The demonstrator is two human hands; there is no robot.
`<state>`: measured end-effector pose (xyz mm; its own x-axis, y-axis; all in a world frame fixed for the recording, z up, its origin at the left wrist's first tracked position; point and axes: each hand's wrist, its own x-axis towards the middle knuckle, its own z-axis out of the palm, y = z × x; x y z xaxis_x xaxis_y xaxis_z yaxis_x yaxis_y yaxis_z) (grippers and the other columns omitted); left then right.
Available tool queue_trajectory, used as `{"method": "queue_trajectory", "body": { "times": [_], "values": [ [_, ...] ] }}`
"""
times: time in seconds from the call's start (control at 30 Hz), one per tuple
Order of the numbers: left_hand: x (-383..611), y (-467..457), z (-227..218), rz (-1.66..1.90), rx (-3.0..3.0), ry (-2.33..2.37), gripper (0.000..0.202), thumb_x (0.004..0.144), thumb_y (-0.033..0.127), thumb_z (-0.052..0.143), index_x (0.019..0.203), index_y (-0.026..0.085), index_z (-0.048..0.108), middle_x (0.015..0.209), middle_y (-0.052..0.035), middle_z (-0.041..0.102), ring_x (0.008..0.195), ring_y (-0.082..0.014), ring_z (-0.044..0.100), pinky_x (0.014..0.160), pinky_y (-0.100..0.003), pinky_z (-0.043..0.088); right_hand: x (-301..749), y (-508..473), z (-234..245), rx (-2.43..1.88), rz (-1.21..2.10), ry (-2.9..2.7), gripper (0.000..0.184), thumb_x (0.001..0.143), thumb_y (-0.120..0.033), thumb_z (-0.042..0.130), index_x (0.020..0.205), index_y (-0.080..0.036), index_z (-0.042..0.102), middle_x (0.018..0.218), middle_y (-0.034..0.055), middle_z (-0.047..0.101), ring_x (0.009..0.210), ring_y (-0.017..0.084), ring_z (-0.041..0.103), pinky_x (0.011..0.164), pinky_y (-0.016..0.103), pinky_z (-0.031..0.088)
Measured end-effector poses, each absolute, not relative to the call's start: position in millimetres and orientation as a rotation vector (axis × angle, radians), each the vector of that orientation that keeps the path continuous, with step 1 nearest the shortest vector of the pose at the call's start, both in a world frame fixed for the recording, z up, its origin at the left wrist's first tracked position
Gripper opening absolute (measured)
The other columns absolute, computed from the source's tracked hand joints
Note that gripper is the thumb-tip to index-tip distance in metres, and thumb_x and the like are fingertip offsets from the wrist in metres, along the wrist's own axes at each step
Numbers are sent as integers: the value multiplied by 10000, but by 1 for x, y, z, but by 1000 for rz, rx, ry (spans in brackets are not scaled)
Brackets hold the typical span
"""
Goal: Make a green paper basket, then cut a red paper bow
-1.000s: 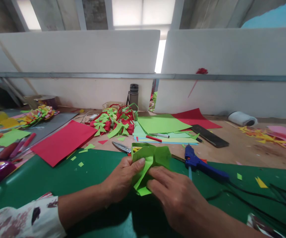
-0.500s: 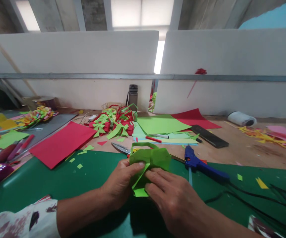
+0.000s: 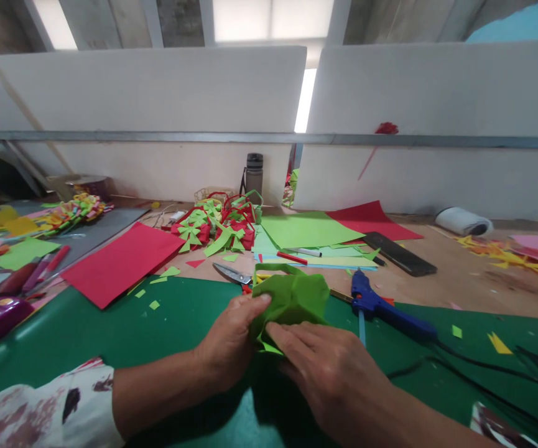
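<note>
A small bright green paper bag (image 3: 296, 295) with a strip handle at its top is between my two hands, above the green mat (image 3: 166, 330). My left hand (image 3: 229, 336) pinches its left side, thumb in front and the other fingers hidden behind. Bent fingers of my right hand (image 3: 327, 364) press on the paper's lower folds and cover part of it. Just behind the bag lie scissors (image 3: 231, 272), partly hidden by it. To the right rests a blue glue gun (image 3: 380, 305) with a glue stick showing.
Red and green paper bags with bows (image 3: 217, 227) are heaped at the back near a bottle (image 3: 254, 174). Red paper (image 3: 124, 261) lies left, green sheets (image 3: 306, 228) and a phone (image 3: 402, 254) right. A black cord (image 3: 483, 358) crosses the mat. Paper scraps are scattered about.
The bag has tilted, so its lower flap shows less. My right fingers have shifted up and left on the folds. The whole view has moved slightly.
</note>
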<state>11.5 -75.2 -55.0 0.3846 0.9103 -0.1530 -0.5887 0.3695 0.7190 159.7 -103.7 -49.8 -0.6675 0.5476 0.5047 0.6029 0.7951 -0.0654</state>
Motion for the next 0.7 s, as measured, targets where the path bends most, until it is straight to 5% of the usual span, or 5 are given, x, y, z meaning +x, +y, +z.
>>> {"method": "queue_trajectory", "body": {
  "times": [0.17, 0.4, 0.7],
  "values": [
    [12, -78, -52, 1047, 638, 631, 110, 656, 235, 691, 637, 147, 628, 617, -3, 647, 591, -145, 599, 548, -233, 433, 161, -102, -50, -830, -235, -2494, 376, 798, -43, 403, 1154, -46, 526, 649, 56, 665, 539, 175, 575, 499, 291, 410],
    [13, -74, -54, 1009, 581, 677, 94, 649, 188, 690, 720, 137, 654, 653, -13, 659, 604, -149, 612, 611, -250, 460, 162, -103, -49, -799, -211, -2536, 455, 760, -41, 404, 1203, -64, 504, 666, 48, 682, 533, 175, 574, 508, 297, 408],
    [12, -75, -54, 994, 643, 696, 86, 606, 98, 619, 669, 150, 647, 602, 17, 624, 548, -118, 568, 516, -208, 421, 162, -102, -48, -808, -145, -2556, 373, 786, -43, 429, 1129, -104, 562, 748, 66, 700, 645, 191, 632, 598, 313, 475]
  ]
}}
